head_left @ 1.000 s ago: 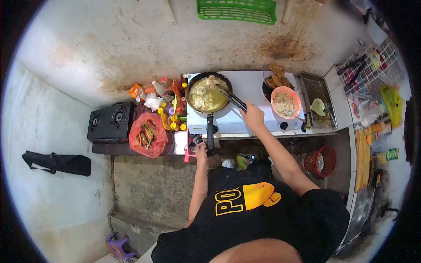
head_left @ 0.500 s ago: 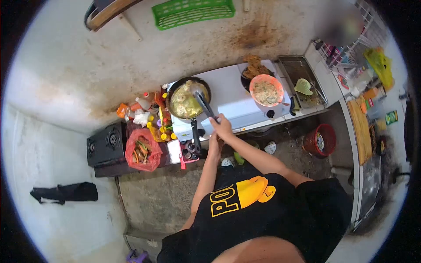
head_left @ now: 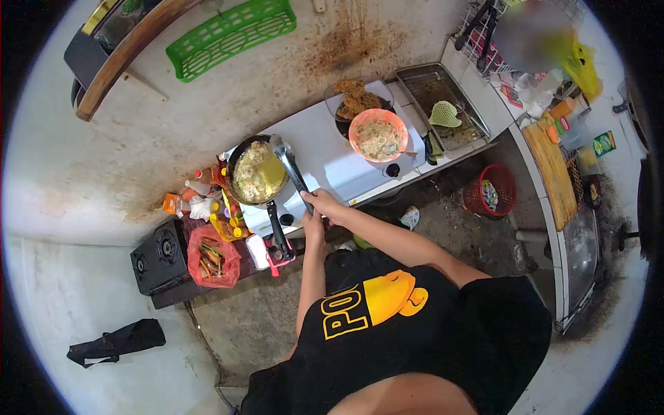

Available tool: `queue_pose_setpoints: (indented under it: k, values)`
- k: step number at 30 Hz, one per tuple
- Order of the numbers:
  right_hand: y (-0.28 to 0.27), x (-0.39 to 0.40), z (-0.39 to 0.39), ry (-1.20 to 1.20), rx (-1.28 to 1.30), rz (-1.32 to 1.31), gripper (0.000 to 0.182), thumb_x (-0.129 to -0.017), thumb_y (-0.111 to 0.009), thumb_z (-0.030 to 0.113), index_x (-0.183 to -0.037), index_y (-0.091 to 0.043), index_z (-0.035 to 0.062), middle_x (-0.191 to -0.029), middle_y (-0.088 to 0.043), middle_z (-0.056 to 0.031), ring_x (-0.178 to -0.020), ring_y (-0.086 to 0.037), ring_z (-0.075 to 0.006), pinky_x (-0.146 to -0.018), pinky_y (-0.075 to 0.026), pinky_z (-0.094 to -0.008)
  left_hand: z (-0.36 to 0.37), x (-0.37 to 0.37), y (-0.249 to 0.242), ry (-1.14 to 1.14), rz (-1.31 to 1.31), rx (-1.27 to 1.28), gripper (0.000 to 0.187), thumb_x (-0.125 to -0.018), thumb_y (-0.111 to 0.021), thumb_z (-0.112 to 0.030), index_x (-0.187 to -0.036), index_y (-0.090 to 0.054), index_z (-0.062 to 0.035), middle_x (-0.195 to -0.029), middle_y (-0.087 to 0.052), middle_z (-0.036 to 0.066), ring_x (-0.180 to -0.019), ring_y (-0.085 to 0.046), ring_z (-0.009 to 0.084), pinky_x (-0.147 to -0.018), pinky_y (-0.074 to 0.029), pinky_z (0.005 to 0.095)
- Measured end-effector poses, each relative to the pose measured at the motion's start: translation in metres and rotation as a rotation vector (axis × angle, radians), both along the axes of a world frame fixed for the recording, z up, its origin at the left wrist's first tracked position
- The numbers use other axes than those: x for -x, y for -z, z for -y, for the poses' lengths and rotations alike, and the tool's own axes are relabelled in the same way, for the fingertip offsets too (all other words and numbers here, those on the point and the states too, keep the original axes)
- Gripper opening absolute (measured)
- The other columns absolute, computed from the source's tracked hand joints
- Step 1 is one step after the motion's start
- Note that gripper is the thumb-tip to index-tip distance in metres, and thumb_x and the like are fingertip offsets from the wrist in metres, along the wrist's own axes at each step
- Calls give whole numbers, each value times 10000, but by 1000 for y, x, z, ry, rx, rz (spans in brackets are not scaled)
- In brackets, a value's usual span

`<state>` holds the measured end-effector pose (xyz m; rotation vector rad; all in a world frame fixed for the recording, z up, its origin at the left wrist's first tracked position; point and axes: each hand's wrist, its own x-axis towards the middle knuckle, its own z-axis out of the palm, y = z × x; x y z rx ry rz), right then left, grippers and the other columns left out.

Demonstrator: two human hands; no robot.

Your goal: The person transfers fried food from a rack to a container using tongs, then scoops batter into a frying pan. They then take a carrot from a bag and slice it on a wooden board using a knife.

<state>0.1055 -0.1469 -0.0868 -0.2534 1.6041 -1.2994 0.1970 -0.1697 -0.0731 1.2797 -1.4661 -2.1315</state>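
My right hand (head_left: pixel 324 203) is closed round the handle end of dark tongs (head_left: pixel 294 169), whose head is over the right rim of a black frying pan (head_left: pixel 232 181). Pale pieces of food (head_left: pixel 252 178) lie in yellowish oil in the pan. Just below my right hand, my left hand (head_left: pixel 313 225) is closed close against it; what its fingers hold is hidden. The pan's black handle (head_left: pixel 278 229) points down, left of my left hand. On the white stove (head_left: pixel 319 153) an orange-rimmed bowl (head_left: pixel 378 135) holds pale batter, in front of a dish of browned fried food (head_left: pixel 356 99).
Bottles and packets (head_left: pixel 200 187) crowd the stove's left side. A red bag of vegetables (head_left: pixel 213 256) sits beside a black two-burner stove (head_left: pixel 159 257). At right are a metal tray (head_left: pixel 443 104), a red basket (head_left: pixel 490 191) on the floor and a wooden board (head_left: pixel 550 173).
The camera view has shifted and turned. The tongs' head has moved from above the food to the pan's right rim, with my right hand still on the handle.
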Motion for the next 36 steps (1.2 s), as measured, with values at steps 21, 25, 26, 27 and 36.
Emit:
queue_pose_setpoints:
  k: [21, 25, 26, 27, 36]
  values:
    - [14, 26, 42, -67, -67, -448, 473, -852, -603, 409, -799, -646, -59, -729, -640, -215, -662, -628, -342, -686, -493, -458, -19, -1, 38, -348, -160, -204, 580, -969, -339, -532, -1289, -435, -59, -917, -625, 127, -747, -659, 276, -625, -520, 358]
    - [-13, 57, 15, 37, 24, -313, 444, -866, -610, 380, -856, -632, -63, -724, -642, -180, -597, -633, -276, -584, -508, -407, -31, 8, 21, -221, -107, -184, 564, -978, -298, -509, -1282, -456, -61, -1057, -623, 163, -830, -647, 273, -727, -477, 365]
    - [-19, 64, 4, 158, 132, -292, 434, -869, -617, 371, -878, -626, -63, -715, -640, -163, -583, -634, -247, -544, -508, -380, -31, 10, 24, -175, -93, -179, 555, -982, -299, -497, -1283, -459, -60, -1047, -633, 166, -827, -648, 273, -726, -480, 363]
    - [-34, 79, -16, 213, 183, -346, 426, -865, -634, 369, -925, -618, -52, -693, -625, -139, -556, -625, -199, -471, -488, -334, -31, 13, 29, -134, -81, -174, 545, -985, -300, -486, -1284, -463, -59, -1038, -642, 168, -824, -648, 274, -724, -483, 360]
    - [7, 315, -239, 599, -720, -1168, 566, -872, -582, 468, -800, -647, -90, -885, -616, -281, -858, -607, -417, -778, -461, -494, -35, 47, 28, 156, 5, -40, 449, -956, -380, -340, -1232, -522, -15, -1026, -650, 164, -821, -660, 263, -721, -534, 375]
